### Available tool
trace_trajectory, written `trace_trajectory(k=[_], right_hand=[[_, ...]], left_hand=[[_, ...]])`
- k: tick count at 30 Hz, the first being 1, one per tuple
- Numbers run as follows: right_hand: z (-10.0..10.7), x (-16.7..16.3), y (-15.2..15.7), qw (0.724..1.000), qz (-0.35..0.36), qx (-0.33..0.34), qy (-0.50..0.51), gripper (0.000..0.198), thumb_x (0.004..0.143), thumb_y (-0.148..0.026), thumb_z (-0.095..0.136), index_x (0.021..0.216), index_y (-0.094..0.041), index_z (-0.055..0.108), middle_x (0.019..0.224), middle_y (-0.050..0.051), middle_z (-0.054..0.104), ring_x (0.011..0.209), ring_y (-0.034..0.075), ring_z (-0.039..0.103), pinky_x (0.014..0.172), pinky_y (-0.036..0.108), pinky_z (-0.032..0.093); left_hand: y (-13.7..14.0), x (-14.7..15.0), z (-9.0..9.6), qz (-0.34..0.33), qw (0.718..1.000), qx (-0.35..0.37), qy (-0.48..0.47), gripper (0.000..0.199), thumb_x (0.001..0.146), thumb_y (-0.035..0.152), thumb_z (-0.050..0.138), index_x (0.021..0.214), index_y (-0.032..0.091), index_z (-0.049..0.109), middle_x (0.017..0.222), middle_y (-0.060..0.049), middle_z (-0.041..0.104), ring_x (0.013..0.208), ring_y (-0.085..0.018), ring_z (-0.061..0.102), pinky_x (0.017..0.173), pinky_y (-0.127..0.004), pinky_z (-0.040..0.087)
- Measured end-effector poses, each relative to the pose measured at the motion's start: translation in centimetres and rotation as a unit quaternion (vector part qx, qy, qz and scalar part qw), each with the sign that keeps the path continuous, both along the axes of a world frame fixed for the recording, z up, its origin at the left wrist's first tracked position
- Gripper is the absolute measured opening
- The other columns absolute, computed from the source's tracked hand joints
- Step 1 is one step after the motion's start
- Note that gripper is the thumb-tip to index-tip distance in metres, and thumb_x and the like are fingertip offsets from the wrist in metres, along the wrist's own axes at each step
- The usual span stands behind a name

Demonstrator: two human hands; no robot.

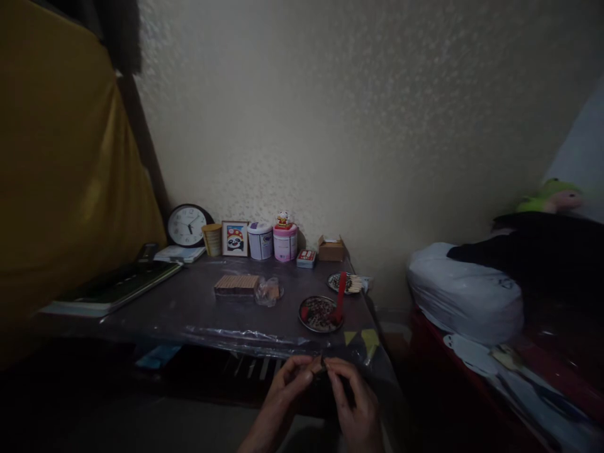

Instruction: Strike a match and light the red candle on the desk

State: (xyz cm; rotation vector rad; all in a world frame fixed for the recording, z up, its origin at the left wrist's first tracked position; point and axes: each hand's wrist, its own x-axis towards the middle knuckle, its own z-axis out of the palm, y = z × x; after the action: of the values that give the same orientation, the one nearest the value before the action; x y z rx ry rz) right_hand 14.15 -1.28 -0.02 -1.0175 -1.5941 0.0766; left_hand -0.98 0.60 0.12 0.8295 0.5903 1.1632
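Observation:
Near the front edge of the table, my left hand (pixel 293 382) and my right hand (pixel 352 393) meet with fingers pinched. Between their fingertips is a small brownish piece (pixel 319 367) with a dark part; its kind is too small and dim to make out. Just beyond the hands stands a round metal plate (pixel 300 319) of dark and pale bits, with a red spoon (pixel 341 294) leaning up from it. Yellow paper pieces (pixel 370 343) lie to the right of the plate. Farther back, a second plate (pixel 331 280) carries dark bits and several pale sticks (pixel 353 284).
On the plastic-covered table (pixel 189 302) are a stack of brown strips (pixel 236 285) and a clear plastic bag (pixel 268 292). A clock (pixel 189 225), cup (pixel 212 239), picture frame (pixel 234 239), white tin (pixel 260 241), pink tin (pixel 285 242) and cardboard box (pixel 331 249) line the wall.

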Motion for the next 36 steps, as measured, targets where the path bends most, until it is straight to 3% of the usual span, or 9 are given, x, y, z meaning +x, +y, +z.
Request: trace_trajectory(k=[11,26,36], right_hand=[[-0.21,0.02,0.03,0.999,-0.008,0.007,-0.037,0.015,0.087,-0.018,0.050,0.098,-0.025,0.058,0.094,0.001,0.070,0.088,0.013,0.066,0.080,0.020,0.052],[0.03,-0.18,0.08,0.998,-0.017,0.020,-0.054,0.016,0.087,-0.017,0.051,0.098,-0.025,0.058,0.093,0.002,0.070,0.087,0.013,0.067,0.079,0.021,0.053],[0.49,-0.29,-0.12,0.997,-0.019,0.034,-0.061,0.015,0.087,-0.019,0.049,0.097,-0.024,0.059,0.091,0.002,0.070,0.086,0.013,0.067,0.077,0.020,0.054]], left_hand=[[0.04,-0.11,-0.39,0.018,0.999,0.006,0.049,0.026,0.068,0.033,0.071,0.089,0.020,0.064,0.089,-0.003,0.066,0.081,-0.017,0.056,0.078,-0.029,0.039],[-0.03,-0.14,0.10,0.003,1.000,0.008,0.017,0.024,0.069,0.028,0.071,0.091,0.018,0.066,0.095,-0.006,0.068,0.090,-0.019,0.057,0.083,-0.030,0.039],[0.22,-0.09,0.16,0.010,1.000,0.001,0.029,0.027,0.065,0.033,0.074,0.087,0.018,0.068,0.087,-0.005,0.068,0.085,-0.019,0.058,0.080,-0.029,0.040]])
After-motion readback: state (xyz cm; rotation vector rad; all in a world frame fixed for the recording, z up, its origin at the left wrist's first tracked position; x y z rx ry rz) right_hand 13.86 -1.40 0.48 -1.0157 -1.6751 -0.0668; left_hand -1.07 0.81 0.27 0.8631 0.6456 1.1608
